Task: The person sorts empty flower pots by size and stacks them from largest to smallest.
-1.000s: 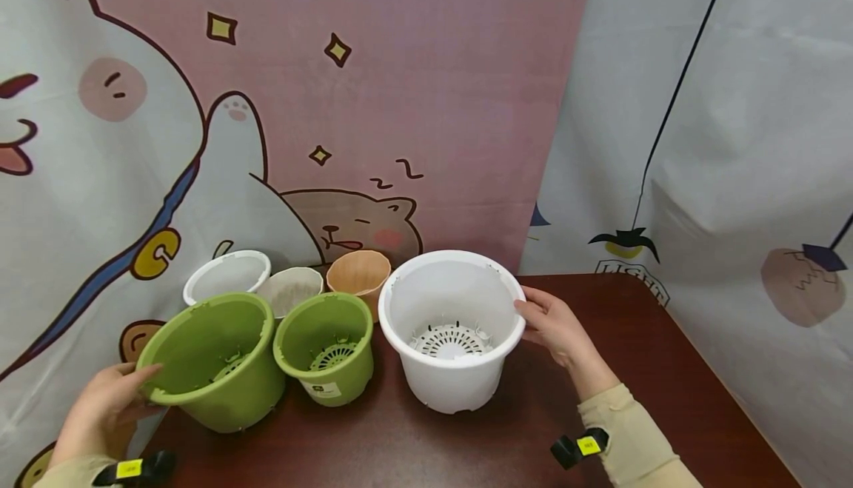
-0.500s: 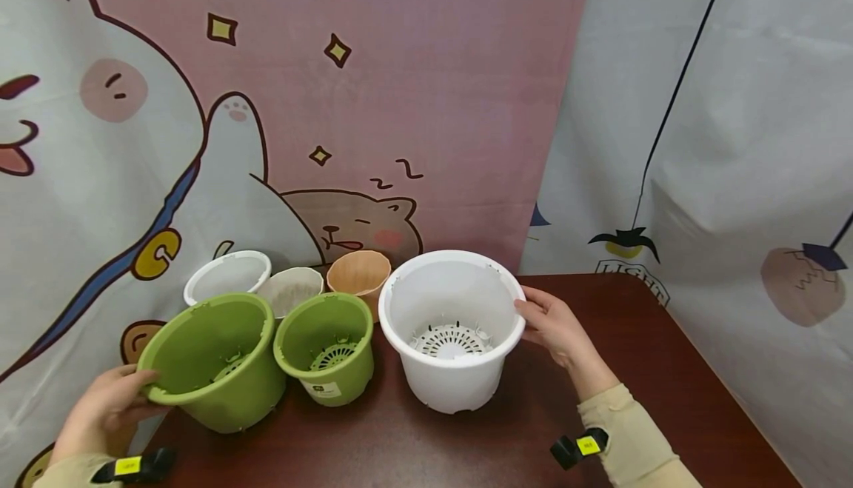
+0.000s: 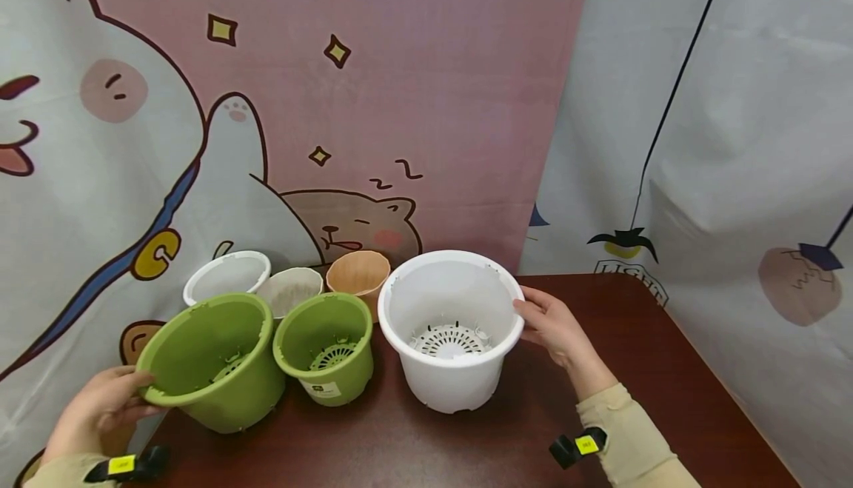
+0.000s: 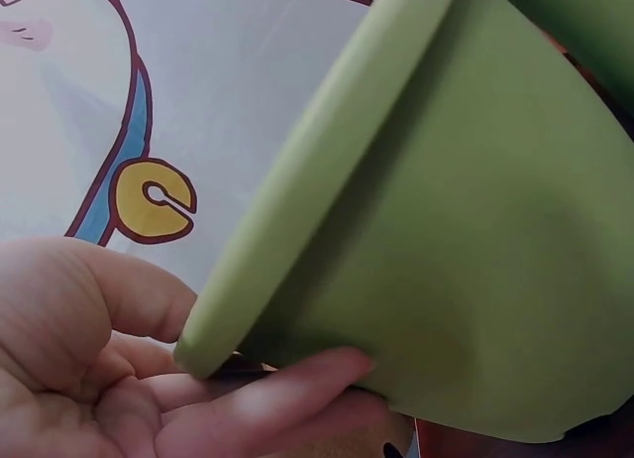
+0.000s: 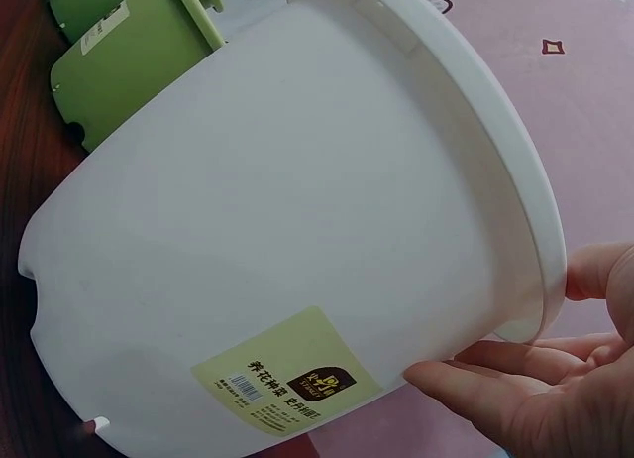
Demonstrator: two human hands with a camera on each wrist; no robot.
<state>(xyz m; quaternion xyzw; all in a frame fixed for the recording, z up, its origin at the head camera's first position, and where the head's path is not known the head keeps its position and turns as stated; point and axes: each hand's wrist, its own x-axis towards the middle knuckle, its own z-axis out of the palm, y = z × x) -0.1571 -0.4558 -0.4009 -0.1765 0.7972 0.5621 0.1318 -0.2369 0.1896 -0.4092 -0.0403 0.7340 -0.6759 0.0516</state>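
Observation:
At the left of the table, my left hand [image 3: 103,406] holds the rim of a large green flowerpot [image 3: 260,392]. In the left wrist view its thumb [image 4: 149,299] meets the rim edge, with the other fingers [image 4: 287,399] under the rim against the wall. My right hand [image 3: 556,329] pinches the rim of a large white flowerpot [image 3: 453,384], thumb on the rim and fingers below it. A pale green label [image 5: 287,374] shows on that pot's side in the right wrist view. Both pots stand upright, their slotted bottoms visible inside.
Between the held pots stands a smaller green flowerpot [image 3: 356,377]. Behind are a white pot [image 3: 226,278], a cream pot [image 3: 291,292] and an orange pot [image 3: 360,273], partly hidden. Printed cloth [image 3: 453,103] hangs behind the dark red-brown table [image 3: 640,399].
My left hand has shifted slightly outward to the left, its thumb nearer the rim edge. The pots and my right hand stay practically where they were.

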